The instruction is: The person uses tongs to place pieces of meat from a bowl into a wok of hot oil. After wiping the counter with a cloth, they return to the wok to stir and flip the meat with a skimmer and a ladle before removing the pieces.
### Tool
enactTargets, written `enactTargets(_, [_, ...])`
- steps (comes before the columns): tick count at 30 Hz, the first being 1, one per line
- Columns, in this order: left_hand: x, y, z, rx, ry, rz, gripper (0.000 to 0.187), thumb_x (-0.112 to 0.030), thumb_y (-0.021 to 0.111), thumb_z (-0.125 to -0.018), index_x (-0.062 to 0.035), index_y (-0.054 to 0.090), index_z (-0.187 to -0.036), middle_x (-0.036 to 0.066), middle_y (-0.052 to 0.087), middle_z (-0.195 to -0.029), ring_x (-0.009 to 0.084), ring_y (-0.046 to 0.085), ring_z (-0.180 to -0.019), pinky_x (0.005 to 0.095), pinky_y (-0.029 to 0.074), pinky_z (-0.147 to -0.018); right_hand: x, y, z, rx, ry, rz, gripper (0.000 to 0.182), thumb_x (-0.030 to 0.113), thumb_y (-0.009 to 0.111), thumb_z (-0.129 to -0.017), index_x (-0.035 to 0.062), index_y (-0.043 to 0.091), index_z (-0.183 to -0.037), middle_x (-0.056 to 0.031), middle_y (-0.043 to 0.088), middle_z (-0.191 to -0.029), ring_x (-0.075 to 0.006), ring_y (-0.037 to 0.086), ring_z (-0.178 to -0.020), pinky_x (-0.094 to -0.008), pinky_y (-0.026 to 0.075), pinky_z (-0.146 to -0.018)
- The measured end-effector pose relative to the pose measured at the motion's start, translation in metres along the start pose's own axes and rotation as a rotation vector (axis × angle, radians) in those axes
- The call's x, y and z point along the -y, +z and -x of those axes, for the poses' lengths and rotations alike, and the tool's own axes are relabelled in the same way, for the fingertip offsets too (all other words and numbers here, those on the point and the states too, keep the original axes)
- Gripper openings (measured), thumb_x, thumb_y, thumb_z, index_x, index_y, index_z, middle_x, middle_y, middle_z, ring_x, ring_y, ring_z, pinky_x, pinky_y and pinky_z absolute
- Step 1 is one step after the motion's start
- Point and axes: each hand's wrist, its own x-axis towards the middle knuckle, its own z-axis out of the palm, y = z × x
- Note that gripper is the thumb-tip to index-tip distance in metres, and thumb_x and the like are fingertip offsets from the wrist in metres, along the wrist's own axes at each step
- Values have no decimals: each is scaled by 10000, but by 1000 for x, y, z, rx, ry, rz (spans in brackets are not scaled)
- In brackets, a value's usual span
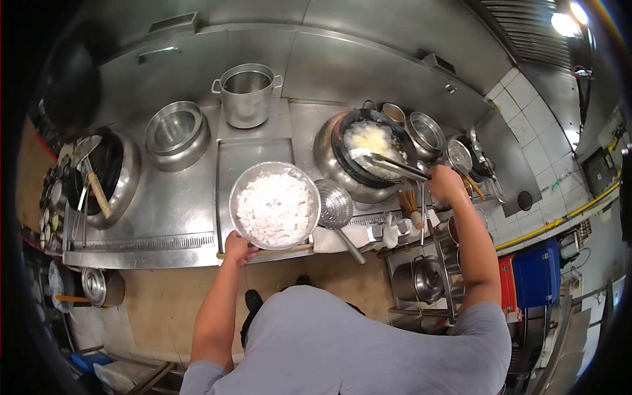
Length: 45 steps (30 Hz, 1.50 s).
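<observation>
A metal bowl [317, 217] of pale, flour-coated pieces [273, 207] sits at the front of the steel counter. My left hand [239, 249] is closed on its near left rim, thumb and fingers together. My right hand [447, 184] grips a pair of tongs [401, 166] with dark handles, stretched out over the wok [343, 148]. The tongs' tips reach into the wok, where pale yellow food [368, 137] lies in bubbling white foam. Between bowl and wok rests a perforated strainer ladle [334, 203], its handle pointing toward me over the counter edge.
A tall two-handled pot [247, 99] stands at the back, with a round metal pan [174, 128] to its left. Another wok [112, 171] with utensils is at far left. Small containers [426, 131], a strainer [459, 156] and a bamboo brush [411, 209] crowd the right side.
</observation>
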Motion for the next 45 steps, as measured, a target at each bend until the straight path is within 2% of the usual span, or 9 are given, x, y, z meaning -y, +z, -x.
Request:
enactTargets(4, [1, 0, -1, -14, 2, 12, 138, -99, 576, -1025, -82, 498, -1138, 116, 678, -1036, 243, 729, -740, 370, 587, -551, -59, 70, -80, -65, 188, -79, 331, 199, 634, -845, -1, 747, -1083, -260, 719, -1161, -421, 681, -1125, -495, 543, -976])
enactTargets(8, [4, 9, 3, -56, 18, 26, 124, -117, 578, -1028, -82, 485, -1101, 136, 692, -1022, 239, 725, -713, 371, 566, -533, -49, 107, -108, -60, 358, -159, 364, 198, 624, -868, 8, 733, -1159, -226, 714, -1235, -399, 676, -1175, -471, 549, -988])
enactTargets(11, [8, 6, 0, -68, 37, 51, 195, -71, 543, -979, -75, 506, -1170, 115, 661, -1037, 245, 728, -711, 358, 593, -505, -31, 90, -108, -110, 296, -117, 399, 215, 641, -869, 32, 724, -1214, -228, 713, -1230, -385, 668, -1189, -469, 542, -996])
enactTargets(14, [13, 6, -4, -68, 76, 38, 220, -84, 556, -972, -74, 512, -1188, 108, 667, -1007, 232, 728, -699, 359, 588, -507, 20, 48, -65, -134, -9, -140, 475, 269, 731, -848, 70, 705, -1279, -222, 717, -1209, -370, 680, -1145, -457, 546, -974])
enactTargets(19, [10, 5, -2, -51, 45, 53, 160, -90, 587, -998, -109, 478, -1113, 91, 646, -974, 234, 738, -719, 373, 587, -507, 127, 25, 4, 142, -300, -173, 553, 312, 764, -820, 81, 694, -1317, -213, 732, -1172, -347, 694, -1129, -425, 539, -991])
enactTargets(27, [11, 14, 5, -38, 72, 42, 187, -95, 562, -1020, -62, 485, -1188, 153, 689, -1097, 242, 736, -730, 367, 590, -527, 213, 98, -13, 78, -375, 95, 278, 114, 611, -845, 24, 769, -1055, -222, 748, -1097, -397, 718, -1065, -471, 577, -920])
enactTargets(31, [10, 17, 11, -40, 72, 74, 184, -97, 563, -1024, -36, 482, -1179, 139, 692, -1033, 220, 727, -698, 338, 583, -509, 190, 80, -13, 42, -346, 41, 290, 101, 583, -861, 51, 770, -1078, -223, 747, -1089, -399, 718, -1061, -478, 577, -918])
enactTargets(36, [13, 15, 3, -40, 48, 55, 153, -88, 567, -1022, -42, 461, -1122, 160, 681, -1006, 234, 721, -687, 357, 582, -502, 114, 27, -10, 32, -284, -70, 424, 260, 711, -846, 193, 739, -1264, -175, 742, -1132, -368, 706, -1068, -467, 559, -953])
enactTargets(45, [5, 21, 12, -89, 3, 95, 167, -60, 555, -1017, -28, 490, -1168, 167, 688, -1037, 251, 732, -719, 378, 605, -533, 23, 34, -134, -132, -62, 13, 293, 153, 616, -856, 84, 769, -1097, -189, 746, -1128, -383, 709, -1074, -463, 569, -932])
